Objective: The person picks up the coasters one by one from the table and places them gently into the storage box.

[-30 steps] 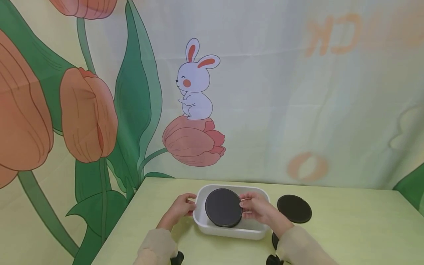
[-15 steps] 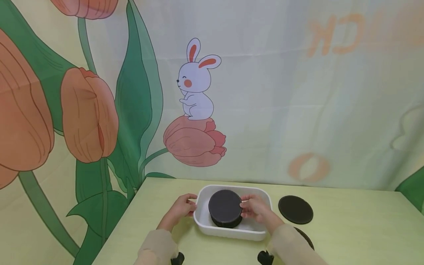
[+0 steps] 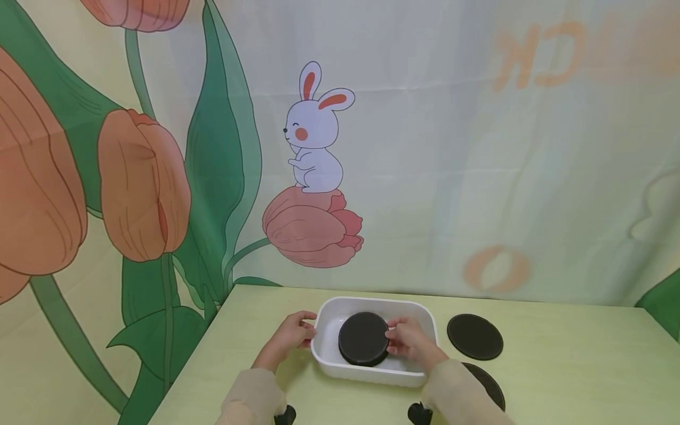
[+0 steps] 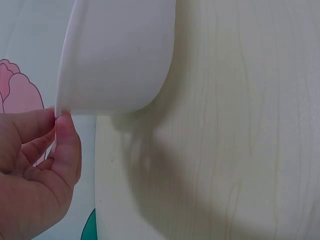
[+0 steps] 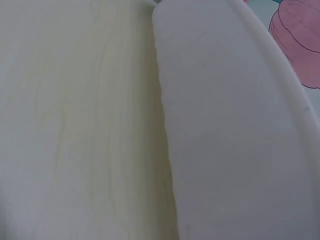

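Observation:
A white rectangular plastic basin (image 3: 372, 375) with rounded corners stands on the table. My left hand (image 3: 291, 332) is at its left end; in the left wrist view the thumb and fingertips pinch the basin's rim (image 4: 64, 65). Inside the basin, left of its middle, lies a short stack of round black coasters, and a black coaster (image 3: 363, 337) lies on top, lined up with those below. With fingers and thumb, my right hand (image 3: 409, 339) grips this coaster's right edge. The right wrist view shows only the basin's outer wall (image 5: 235, 120), not the hand.
Two more round black coasters lie flat on the table to the right: a far coaster (image 3: 475, 336) and a nearer coaster (image 3: 491, 386), partly covered by the right sleeve (image 3: 462, 392). Behind the pale wood-grain table (image 3: 574, 360) hangs a printed curtain (image 3: 425, 147) with tulips and a rabbit.
The coaster in my right hand has come down, slightly rightward and nearer, onto the stack. My right forearm has shifted left, uncovering more of the nearer table coaster. The left hand keeps its hold.

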`<action>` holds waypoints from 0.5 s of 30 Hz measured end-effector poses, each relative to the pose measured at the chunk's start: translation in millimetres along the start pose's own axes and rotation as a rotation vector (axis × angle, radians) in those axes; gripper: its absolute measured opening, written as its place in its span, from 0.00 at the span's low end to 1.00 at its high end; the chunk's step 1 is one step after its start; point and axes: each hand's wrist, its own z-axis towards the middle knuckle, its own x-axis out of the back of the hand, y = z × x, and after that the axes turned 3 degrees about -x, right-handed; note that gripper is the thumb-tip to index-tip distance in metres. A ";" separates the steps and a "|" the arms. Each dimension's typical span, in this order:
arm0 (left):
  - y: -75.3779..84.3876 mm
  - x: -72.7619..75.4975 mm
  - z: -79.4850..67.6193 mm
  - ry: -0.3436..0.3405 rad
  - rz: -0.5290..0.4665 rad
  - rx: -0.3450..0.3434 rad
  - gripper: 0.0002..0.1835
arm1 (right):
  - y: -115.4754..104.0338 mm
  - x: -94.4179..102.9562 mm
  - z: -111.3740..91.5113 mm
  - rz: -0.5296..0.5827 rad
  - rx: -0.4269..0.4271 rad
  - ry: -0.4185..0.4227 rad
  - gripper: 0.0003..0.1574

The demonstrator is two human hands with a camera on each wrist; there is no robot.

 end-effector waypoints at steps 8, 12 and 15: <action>1.2 -0.6 -0.6 0.005 0.014 0.000 0.20 | 5.2 -1.2 5.7 -0.044 -0.003 0.067 0.11; 1.6 -0.8 -0.5 0.006 0.019 0.003 0.20 | 6.3 -0.6 5.9 -0.092 0.003 0.088 0.13; 1.4 -0.9 -0.4 0.007 0.022 0.007 0.20 | 5.9 -1.2 4.2 -0.127 0.009 0.101 0.12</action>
